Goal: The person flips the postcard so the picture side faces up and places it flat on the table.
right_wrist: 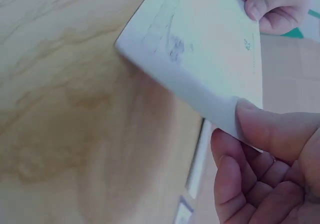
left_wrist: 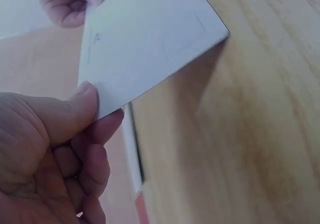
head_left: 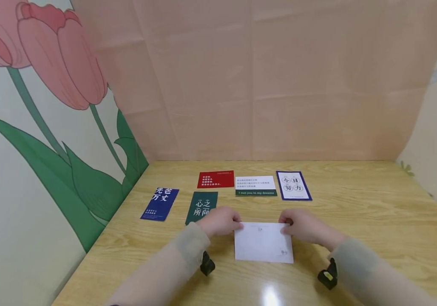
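Both hands hold one white card [head_left: 263, 243] by its two far corners, in front of the body. My left hand [head_left: 218, 222] pinches the far left corner between thumb and fingers, and my right hand [head_left: 303, 226] pinches the far right one. Faint small print marks the card's upward face; its other side is hidden. In the left wrist view the card [left_wrist: 145, 39] slants over the wooden table and casts a shadow on it. The left forearm and hand overlap part of a dark green card [head_left: 199, 204] with white characters.
Beyond the hands lie a red card [head_left: 215, 179], a white card with a green band [head_left: 256, 185] and a white card with a blue border [head_left: 294, 185]. A blue card [head_left: 160, 205] lies at the left of the wooden table [head_left: 375, 204]. A pink backdrop [head_left: 279, 85] stands behind.
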Action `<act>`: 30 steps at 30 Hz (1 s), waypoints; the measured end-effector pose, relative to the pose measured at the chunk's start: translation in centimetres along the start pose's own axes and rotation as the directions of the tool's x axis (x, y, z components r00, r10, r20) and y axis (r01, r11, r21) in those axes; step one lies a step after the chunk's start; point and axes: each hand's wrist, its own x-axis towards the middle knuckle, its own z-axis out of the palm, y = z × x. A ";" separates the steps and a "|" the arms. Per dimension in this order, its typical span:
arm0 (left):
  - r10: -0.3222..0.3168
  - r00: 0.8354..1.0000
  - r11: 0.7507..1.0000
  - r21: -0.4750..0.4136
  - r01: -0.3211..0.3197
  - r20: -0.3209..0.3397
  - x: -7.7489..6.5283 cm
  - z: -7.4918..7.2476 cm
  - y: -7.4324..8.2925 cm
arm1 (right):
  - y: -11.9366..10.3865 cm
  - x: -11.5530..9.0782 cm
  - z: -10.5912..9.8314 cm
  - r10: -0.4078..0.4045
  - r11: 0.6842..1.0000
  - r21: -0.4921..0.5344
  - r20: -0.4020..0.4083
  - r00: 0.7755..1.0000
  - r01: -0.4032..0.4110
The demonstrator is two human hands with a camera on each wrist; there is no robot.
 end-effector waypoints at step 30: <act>0.560 0.829 0.654 0.620 -0.434 -0.011 -3.5 -0.7 -0.4 | -1.7 -3.4 0.1 -0.349 0.916 -0.235 -0.069 0.935 0.324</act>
